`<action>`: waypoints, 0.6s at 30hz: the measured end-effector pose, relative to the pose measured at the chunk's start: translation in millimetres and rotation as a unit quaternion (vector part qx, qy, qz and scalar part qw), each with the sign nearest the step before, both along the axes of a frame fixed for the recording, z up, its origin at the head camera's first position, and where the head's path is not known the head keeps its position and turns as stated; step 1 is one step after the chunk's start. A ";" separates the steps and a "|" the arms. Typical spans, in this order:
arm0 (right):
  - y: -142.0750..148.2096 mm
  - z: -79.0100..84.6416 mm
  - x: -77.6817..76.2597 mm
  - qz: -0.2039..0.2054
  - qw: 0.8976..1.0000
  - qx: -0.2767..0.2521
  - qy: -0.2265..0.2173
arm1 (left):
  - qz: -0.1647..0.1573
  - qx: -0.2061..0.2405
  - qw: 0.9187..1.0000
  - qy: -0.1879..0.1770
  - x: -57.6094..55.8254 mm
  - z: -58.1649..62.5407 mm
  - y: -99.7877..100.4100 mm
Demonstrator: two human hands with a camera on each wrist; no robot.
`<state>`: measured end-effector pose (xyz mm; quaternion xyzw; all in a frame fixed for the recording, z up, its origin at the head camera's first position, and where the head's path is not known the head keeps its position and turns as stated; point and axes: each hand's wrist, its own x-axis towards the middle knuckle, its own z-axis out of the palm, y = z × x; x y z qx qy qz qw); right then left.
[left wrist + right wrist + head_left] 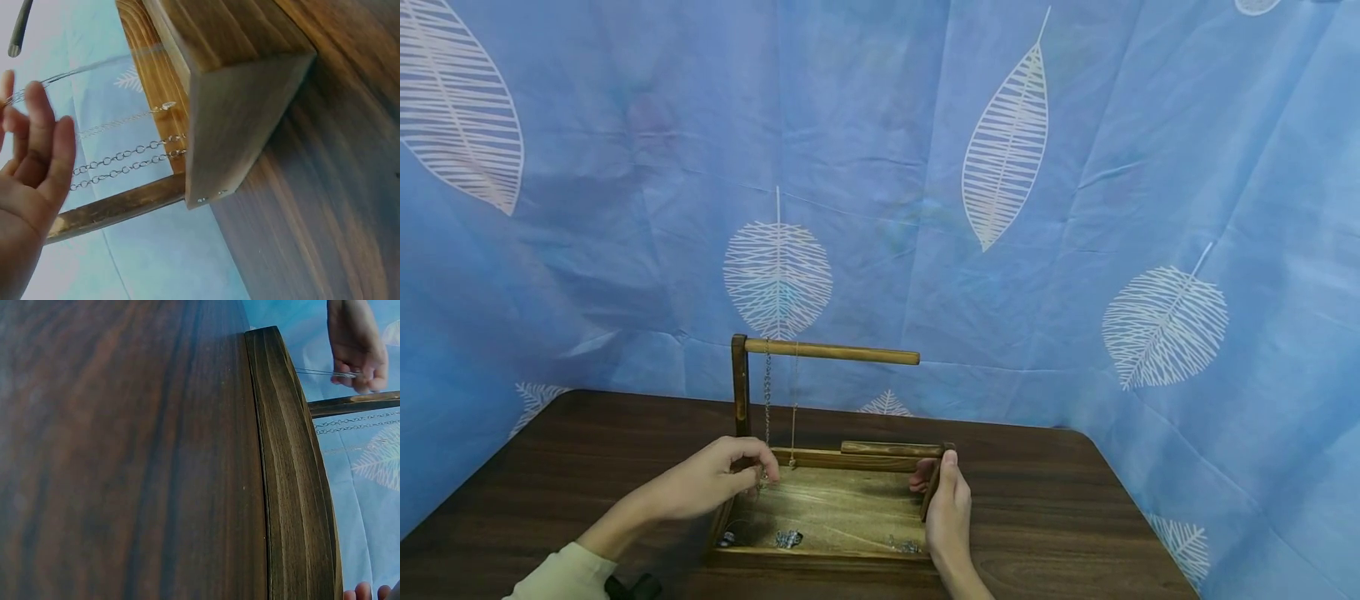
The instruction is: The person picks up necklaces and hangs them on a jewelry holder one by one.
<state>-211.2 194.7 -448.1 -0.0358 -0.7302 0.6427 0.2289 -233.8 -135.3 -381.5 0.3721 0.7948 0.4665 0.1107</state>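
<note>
A wooden jewelry stand (820, 552) sits on the table, a shallow tray with an upright post at its left and a long bar (842, 352) on top. A chunky silver chain (767, 383) and a finer necklace with a small pendant (793, 425) hang from that bar. Over the tray's left side, my left hand (718, 475) pinches a thin chain necklace (322, 372) between thumb and fingers; its strands run down toward the tray in the left wrist view. My right hand (951, 508) grips the stand's right side, beside a shorter, lower bar (887, 449).
Inside the tray, small silver jewelry (788, 539) lies in a clump near the front edge, with more silver pieces (906, 546) at the front right. A dark wood table (1037, 517) carries the stand. Behind it hangs a blue curtain (880, 208) with white leaf prints.
</note>
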 end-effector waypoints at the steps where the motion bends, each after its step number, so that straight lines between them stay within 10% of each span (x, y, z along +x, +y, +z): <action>1: 0.0 0.0 0.1 0.000 1.000 0.000 0.000 | 0.006 0.013 1.000 -0.002 0.2 0.8 0.8; 18: -0.1 0.1 -0.1 -0.004 1.000 -0.003 -0.002 | 0.106 0.131 0.986 0.006 7.0 13.6 7.5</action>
